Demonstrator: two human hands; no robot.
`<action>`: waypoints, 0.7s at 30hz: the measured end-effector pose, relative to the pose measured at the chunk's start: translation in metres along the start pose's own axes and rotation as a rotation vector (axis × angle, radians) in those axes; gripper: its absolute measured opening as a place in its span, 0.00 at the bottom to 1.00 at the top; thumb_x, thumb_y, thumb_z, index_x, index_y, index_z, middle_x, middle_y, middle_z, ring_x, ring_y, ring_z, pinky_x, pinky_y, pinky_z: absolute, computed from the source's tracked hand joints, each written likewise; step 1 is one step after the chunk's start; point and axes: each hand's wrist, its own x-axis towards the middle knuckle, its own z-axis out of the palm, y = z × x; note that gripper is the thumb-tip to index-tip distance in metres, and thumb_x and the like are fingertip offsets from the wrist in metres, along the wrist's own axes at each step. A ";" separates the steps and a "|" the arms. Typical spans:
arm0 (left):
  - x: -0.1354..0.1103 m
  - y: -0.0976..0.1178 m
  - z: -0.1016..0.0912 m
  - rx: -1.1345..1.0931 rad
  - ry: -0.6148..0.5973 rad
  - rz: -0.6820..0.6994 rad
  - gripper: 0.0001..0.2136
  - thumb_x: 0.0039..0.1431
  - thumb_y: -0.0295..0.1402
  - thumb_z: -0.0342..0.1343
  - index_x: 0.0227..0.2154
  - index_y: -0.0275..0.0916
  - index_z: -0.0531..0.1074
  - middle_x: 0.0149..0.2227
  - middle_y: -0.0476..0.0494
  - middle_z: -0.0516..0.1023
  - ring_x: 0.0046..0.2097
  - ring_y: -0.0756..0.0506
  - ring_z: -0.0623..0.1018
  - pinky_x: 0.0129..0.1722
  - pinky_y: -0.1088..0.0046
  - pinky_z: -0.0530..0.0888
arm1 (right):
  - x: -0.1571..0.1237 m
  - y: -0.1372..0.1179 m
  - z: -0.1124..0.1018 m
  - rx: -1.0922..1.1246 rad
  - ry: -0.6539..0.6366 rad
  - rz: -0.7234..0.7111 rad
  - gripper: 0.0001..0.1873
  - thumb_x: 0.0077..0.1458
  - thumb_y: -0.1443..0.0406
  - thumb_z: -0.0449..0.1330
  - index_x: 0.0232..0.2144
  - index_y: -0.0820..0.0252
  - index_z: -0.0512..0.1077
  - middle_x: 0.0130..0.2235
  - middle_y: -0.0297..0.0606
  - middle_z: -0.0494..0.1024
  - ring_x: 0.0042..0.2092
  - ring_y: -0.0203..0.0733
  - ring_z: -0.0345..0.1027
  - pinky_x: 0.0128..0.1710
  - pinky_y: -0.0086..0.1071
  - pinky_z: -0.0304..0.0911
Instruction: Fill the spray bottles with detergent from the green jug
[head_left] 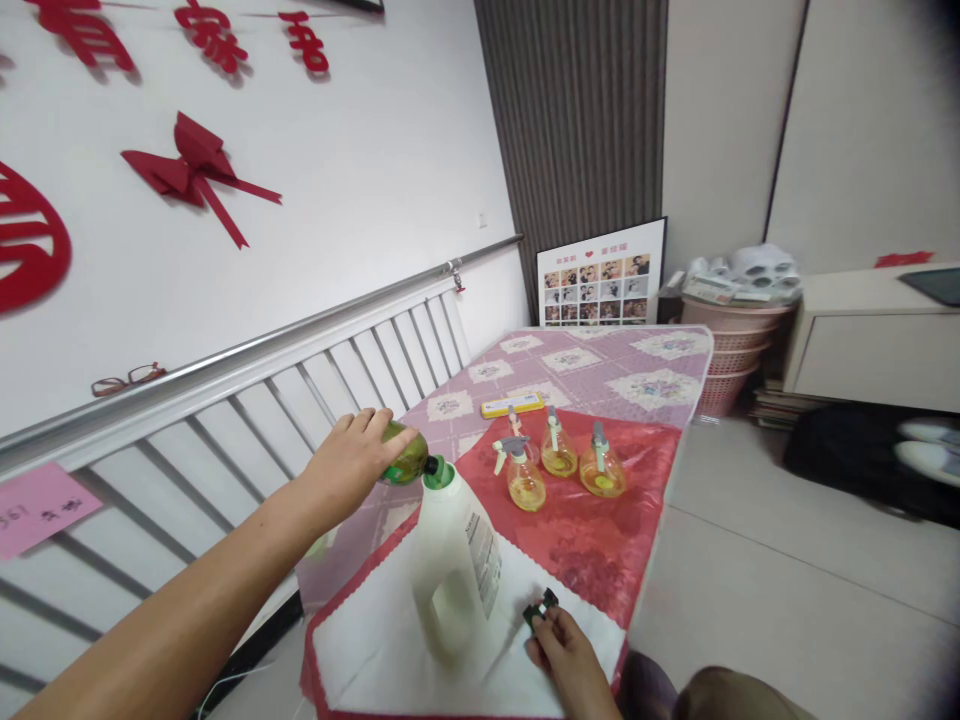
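My left hand (366, 448) is wrapped over a green bottle (409, 460). That bottle is tilted, its dark neck at the green-rimmed mouth of a large white jug (442, 560). The jug stands upright on a white cloth (360, 640) and has a handle opening and a printed label. To the right of it, just above the cloth, my right hand (566, 650) pinches a small dark green and black part (541, 607), whose kind I cannot make out. Beyond the jug stand several clear spray bottles, one with a grey and white trigger (526, 488), each holding some yellow liquid.
A yellow box (512, 404) lies behind the spray bottles on the flowered tablecloth (491, 372). A white railing (352, 400) runs along the table's left. Pink baskets (731, 345) and a white cabinet (877, 350) stand at the right. My knee shows at the bottom right.
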 end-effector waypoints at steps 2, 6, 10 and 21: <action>0.002 0.001 -0.003 0.021 0.001 0.013 0.34 0.51 0.19 0.51 0.59 0.53 0.54 0.54 0.38 0.65 0.53 0.37 0.66 0.48 0.60 0.65 | 0.000 0.000 0.000 -0.005 -0.001 -0.002 0.21 0.35 0.48 0.65 0.21 0.54 0.62 0.17 0.22 0.58 0.19 0.33 0.57 0.18 0.27 0.52; 0.006 0.002 -0.009 0.066 0.000 0.047 0.33 0.48 0.15 0.49 0.56 0.51 0.57 0.53 0.39 0.64 0.52 0.38 0.67 0.48 0.61 0.65 | 0.000 0.001 0.000 -0.012 -0.006 -0.004 0.21 0.36 0.48 0.65 0.21 0.54 0.62 0.16 0.23 0.58 0.18 0.33 0.56 0.18 0.28 0.51; 0.010 0.002 -0.014 0.096 -0.021 0.077 0.33 0.47 0.16 0.52 0.55 0.50 0.58 0.53 0.38 0.64 0.53 0.37 0.67 0.47 0.60 0.65 | 0.001 0.002 0.000 -0.009 -0.007 -0.008 0.21 0.36 0.48 0.64 0.20 0.54 0.63 0.16 0.23 0.57 0.18 0.32 0.55 0.18 0.28 0.51; 0.022 0.011 -0.027 0.164 -0.028 0.150 0.36 0.44 0.20 0.61 0.57 0.48 0.57 0.53 0.37 0.66 0.51 0.35 0.67 0.47 0.59 0.63 | 0.003 0.005 -0.002 -0.002 -0.008 -0.003 0.20 0.36 0.49 0.64 0.19 0.54 0.61 0.15 0.23 0.58 0.19 0.35 0.59 0.18 0.27 0.53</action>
